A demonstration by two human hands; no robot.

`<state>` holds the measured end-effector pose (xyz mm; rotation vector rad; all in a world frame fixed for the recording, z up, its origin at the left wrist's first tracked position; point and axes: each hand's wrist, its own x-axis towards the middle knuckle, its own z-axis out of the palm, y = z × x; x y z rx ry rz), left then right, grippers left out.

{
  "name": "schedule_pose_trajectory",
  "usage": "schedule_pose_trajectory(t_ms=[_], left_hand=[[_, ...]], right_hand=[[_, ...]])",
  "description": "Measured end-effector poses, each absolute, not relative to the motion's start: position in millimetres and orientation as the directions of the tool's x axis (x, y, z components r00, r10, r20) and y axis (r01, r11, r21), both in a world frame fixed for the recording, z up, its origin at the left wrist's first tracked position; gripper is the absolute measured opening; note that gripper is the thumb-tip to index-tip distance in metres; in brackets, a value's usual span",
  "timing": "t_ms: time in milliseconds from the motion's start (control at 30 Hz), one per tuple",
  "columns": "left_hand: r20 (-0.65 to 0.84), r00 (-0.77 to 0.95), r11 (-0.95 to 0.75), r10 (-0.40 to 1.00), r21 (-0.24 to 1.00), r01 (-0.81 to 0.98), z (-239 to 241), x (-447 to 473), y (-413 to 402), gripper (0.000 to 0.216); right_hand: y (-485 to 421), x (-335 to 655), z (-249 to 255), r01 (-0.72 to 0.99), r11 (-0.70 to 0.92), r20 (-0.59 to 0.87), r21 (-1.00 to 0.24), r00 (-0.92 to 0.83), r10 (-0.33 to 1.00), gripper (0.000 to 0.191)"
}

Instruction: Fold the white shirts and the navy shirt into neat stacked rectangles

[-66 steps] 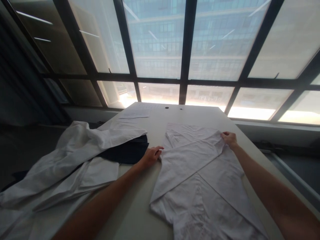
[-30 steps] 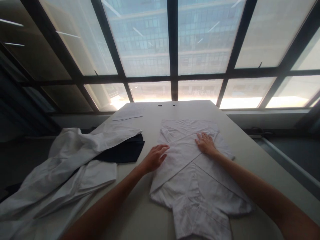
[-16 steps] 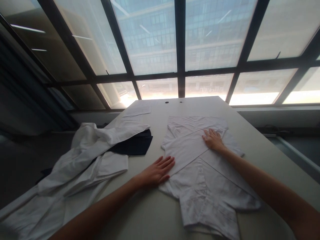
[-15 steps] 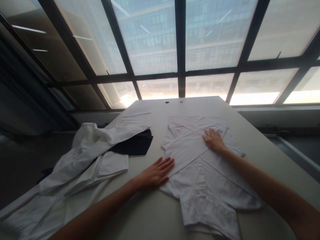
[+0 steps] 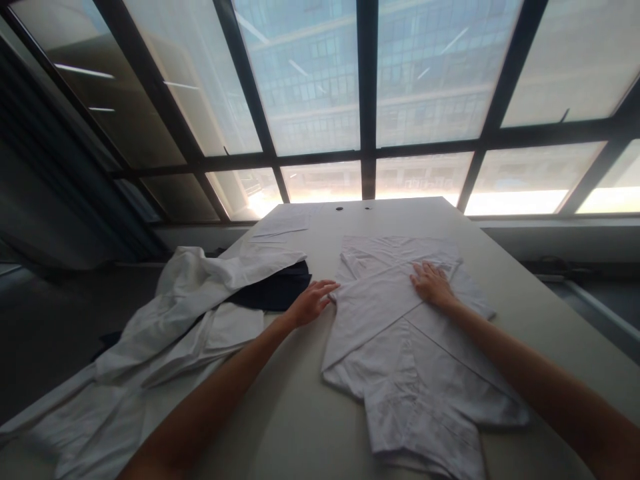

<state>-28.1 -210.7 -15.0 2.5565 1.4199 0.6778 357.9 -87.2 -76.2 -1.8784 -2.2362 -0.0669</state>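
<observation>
A white shirt [image 5: 373, 310] lies on the white table [image 5: 280, 407] in front of me, partly folded, with one sleeve laid slantwise across its body. At the shirt's left edge, my left hand [image 5: 313, 303] pinches the corner of the cloth between thumb and fingers. Farther right, my right hand [image 5: 434, 285] rests flat on the upper part of the shirt, fingers stretched out. What lies beneath the right palm is hidden.
A loose heap of white cloth [image 5: 185, 300] spreads over the table's left side. Dark navy cloth [image 5: 273, 288] shows under it. Papers [image 5: 283, 221] lie at the far left, near two round holes in the tabletop. Large windows [image 5: 310, 80] stand behind.
My left hand has moved up and away along the shirt's left side, from lying flat with spread fingers to pinching its edge. My right hand stays flat in place. The view has shifted slightly.
</observation>
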Motion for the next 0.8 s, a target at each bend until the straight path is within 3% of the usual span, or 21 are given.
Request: schedule_pose_trajectory(t_ms=[167, 400, 500, 600, 700, 800], left_hand=[[0.308, 0.527, -0.6, 0.792, 0.234, 0.765, -24, -28, -188, 0.025], [0.321, 0.513, -0.583, 0.796, 0.178, 0.793, -25, -41, -191, 0.019], [0.325, 0.513, -0.588, 0.794, 0.199, 0.784, -24, -43, -194, 0.022], [0.383, 0.422, -0.544, 0.821, 0.303, 0.783, -25, -44, -190, 0.027], [0.406, 0.244, -0.414, 0.88, 0.409, 0.813, -23, -40, -166, 0.029], [0.334, 0.121, -0.272, 0.935, 0.452, 0.849, -14, -30, -119, 0.031]], right_hand=[[-87, 358, -77, 0.976, 0.19, 0.224, -0.107, -0.163, 0.961, 0.056], [-86, 359, -80, 0.964, 0.21, 0.263, -0.163, -0.162, 0.951, 0.054], [-84, 360, -77, 0.914, 0.227, 0.292, -0.335, -0.129, 0.948, 0.05], [-79, 366, -70, 0.799, 0.233, 0.326, -0.554, -0.049, 0.944, 0.048], [-74, 383, -60, 0.752, 0.198, 0.348, -0.629, 0.044, 0.936, 0.052], [-77, 408, -53, 0.661, 0.195, 0.403, -0.725, 0.178, 0.898, 0.051]])
